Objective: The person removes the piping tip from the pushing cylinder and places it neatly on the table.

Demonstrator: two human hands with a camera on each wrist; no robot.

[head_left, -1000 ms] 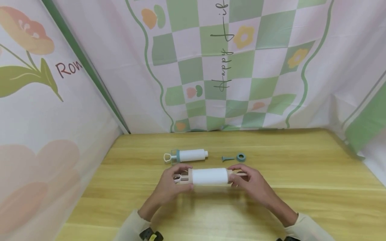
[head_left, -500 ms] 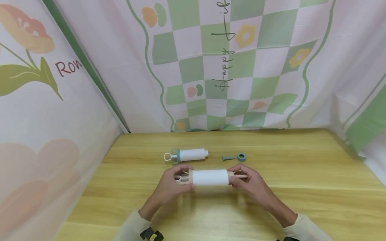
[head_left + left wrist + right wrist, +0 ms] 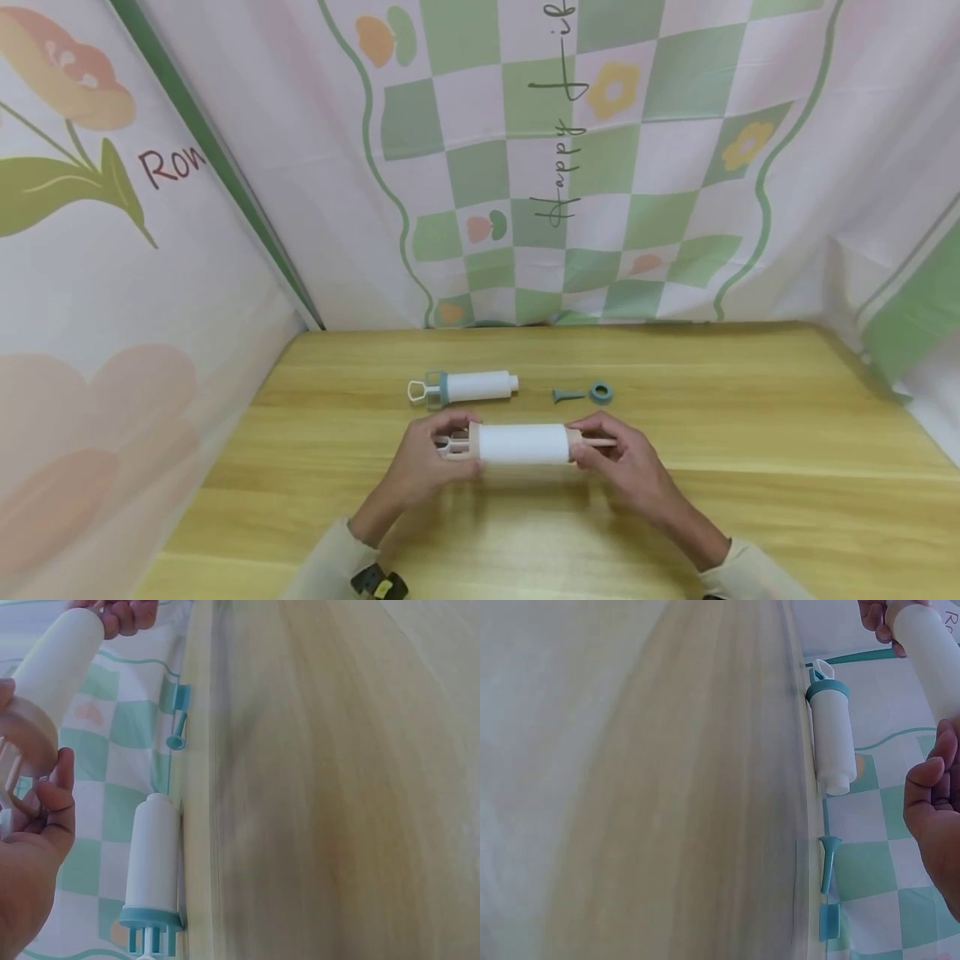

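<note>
Between my hands, level above the table, is a large plastic syringe (image 3: 523, 443) with a white barrel and beige ends. My left hand (image 3: 427, 458) grips its beige collar (image 3: 30, 735), fingers on the far side and thumb on the near side; the plunger handle shows inside that hand. At the other end my right hand (image 3: 626, 458) pinches the beige cap (image 3: 575, 439) between thumb and fingers. A thin beige nozzle (image 3: 598, 442) points right from the cap, partly hidden by the fingers. In the right wrist view, my right hand (image 3: 937, 802) covers the cap.
Behind the hands lies a second syringe (image 3: 478, 386), white with a teal collar and a white handle. Right of it are a small teal nozzle (image 3: 567, 395) and a teal ring cap (image 3: 601, 392). The wooden table (image 3: 750, 400) meets a patterned curtain (image 3: 577, 208) at the back.
The held syringe sits slightly lower in the head view, and my right wrist has shifted a little left. Both hands keep their hold; the things on the table stay put.
</note>
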